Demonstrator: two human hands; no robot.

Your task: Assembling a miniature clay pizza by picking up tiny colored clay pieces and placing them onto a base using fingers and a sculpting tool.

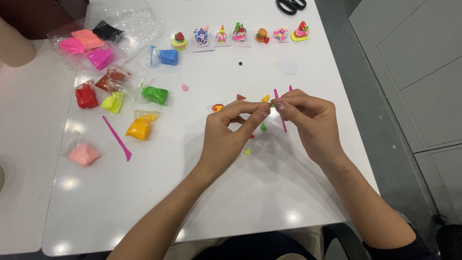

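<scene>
2 hands meet fingertip to fingertip over the table: left hand and right hand both pinch a tiny green clay bit, equally near, just above the pink tool.

The scene is bright and evenly lit from overhead. The glossy white table catches the ceiling lamps as small round glare spots, strung along its near edge and its left side. Shadows are soft and short: a pale grey one spreads on the table just under the left hand and the right hand, and fainter ones run below both forearms. The clear plastic bags at the table's far left corner shine with white reflections. Focus is sharp across the table, though the small clay figures along its far edge are too small for fine detail. The table's edges splay outward toward the near corners, a mild wide-angle stretch.
</scene>
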